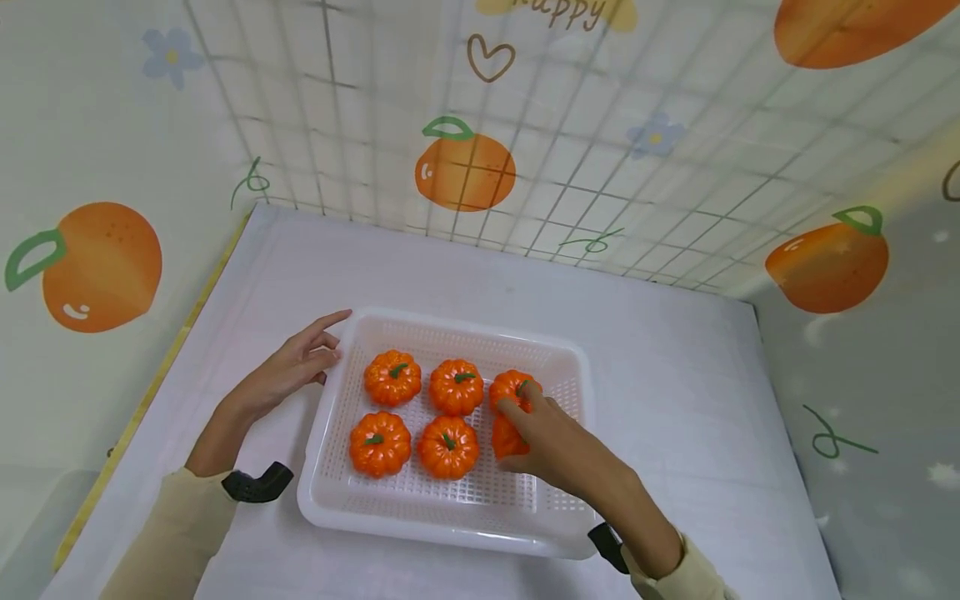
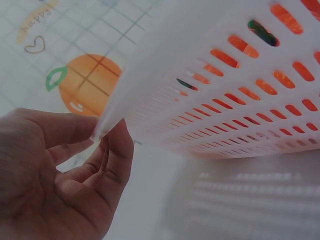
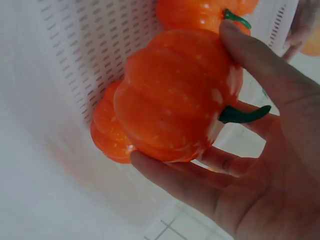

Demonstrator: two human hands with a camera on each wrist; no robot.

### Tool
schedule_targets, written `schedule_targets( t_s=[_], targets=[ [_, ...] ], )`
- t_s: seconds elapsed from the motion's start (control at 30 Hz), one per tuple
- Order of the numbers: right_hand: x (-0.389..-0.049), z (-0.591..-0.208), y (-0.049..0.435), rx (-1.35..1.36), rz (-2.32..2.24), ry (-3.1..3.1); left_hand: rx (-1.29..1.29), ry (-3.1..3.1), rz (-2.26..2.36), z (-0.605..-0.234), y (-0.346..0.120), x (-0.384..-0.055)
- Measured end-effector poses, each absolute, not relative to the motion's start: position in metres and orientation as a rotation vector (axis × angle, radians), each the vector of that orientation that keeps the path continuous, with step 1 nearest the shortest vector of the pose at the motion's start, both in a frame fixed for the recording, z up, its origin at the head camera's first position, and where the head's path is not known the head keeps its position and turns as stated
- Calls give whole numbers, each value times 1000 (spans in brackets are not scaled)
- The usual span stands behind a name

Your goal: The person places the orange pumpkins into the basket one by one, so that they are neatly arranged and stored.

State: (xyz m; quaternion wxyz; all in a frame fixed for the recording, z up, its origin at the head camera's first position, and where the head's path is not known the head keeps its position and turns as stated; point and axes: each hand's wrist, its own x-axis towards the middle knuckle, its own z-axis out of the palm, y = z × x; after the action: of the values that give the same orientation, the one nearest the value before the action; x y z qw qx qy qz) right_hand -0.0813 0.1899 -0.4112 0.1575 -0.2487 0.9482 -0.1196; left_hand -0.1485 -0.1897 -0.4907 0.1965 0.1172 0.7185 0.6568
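Note:
A white perforated plastic basket (image 1: 450, 533) holds several orange toy pumpkins (image 1: 448, 447) with green stems, set in two rows. My right hand (image 1: 558, 442) reaches over the basket's right part and grips one pumpkin (image 3: 175, 95), thumb on one side and fingers on the other. In the head view that hand hides much of the held pumpkin (image 1: 507, 437). Behind it, the right wrist view shows another pumpkin (image 3: 107, 132). At the basket's left rim is my left hand (image 1: 288, 367); in the left wrist view its fingers pinch the rim (image 2: 107, 117).
Under the basket lies a white-covered table (image 1: 675, 400) with a yellow strip (image 1: 161, 375) along its left edge. White panels and a wire grid (image 1: 570, 183), decorated with orange fruit pictures (image 1: 102, 267), stand around it.

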Motion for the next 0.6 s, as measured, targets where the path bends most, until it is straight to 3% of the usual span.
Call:
schedule_targets(
  t_s=[0.27, 0.6],
  targets=[
    [-85, -419, 185, -748, -242, 2628, 333, 2018, 1832, -492, -189, -150],
    [-85, -421, 179, -981, -31, 2652, 336, 2022, 1836, -492, -190, -150]
  ],
)
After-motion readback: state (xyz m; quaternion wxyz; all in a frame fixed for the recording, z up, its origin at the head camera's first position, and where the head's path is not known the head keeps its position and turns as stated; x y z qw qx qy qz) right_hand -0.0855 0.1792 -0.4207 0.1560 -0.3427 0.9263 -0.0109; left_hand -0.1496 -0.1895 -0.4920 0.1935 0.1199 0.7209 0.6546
